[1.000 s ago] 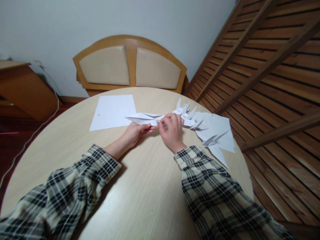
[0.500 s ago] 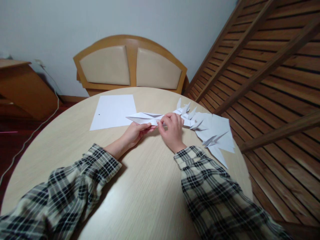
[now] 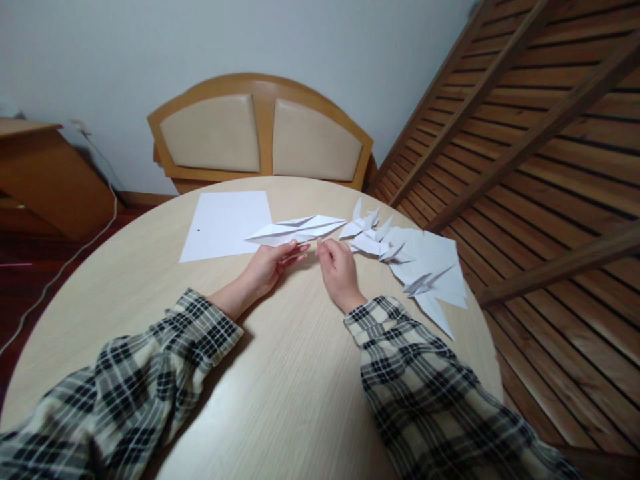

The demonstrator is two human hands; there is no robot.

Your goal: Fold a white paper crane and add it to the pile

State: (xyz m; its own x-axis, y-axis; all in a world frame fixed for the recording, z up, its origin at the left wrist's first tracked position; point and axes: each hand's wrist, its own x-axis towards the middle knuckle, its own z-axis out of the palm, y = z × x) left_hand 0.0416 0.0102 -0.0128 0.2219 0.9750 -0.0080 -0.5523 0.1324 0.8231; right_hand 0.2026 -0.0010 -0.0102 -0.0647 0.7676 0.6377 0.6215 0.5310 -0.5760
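A long, narrow piece of folded white paper (image 3: 295, 230), pointed at both ends, is held up over the middle of the table. My left hand (image 3: 267, 272) grips its near edge, thumb on top and fingers underneath. Closed in a pinch, my right hand (image 3: 340, 270) has its thumb and fingertips at the same near edge, right of the left hand. Just beyond the paper's right tip stand several folded paper cranes (image 3: 367, 233). Partly behind its left tip lies a flat white sheet (image 3: 227, 223) with a small dark dot.
More white paper (image 3: 437, 257) lies under and beside the cranes along the right edge of the round table (image 3: 280, 373). A wooden headboard (image 3: 265, 127) stands behind the table. Slatted wood (image 3: 540, 193) rises close on the right. A cable (image 3: 65, 270) runs down at left.
My right hand has drawn back slightly toward me, its fingers curling more. The folded paper's right end, covered before, now shows. My left hand has barely moved.
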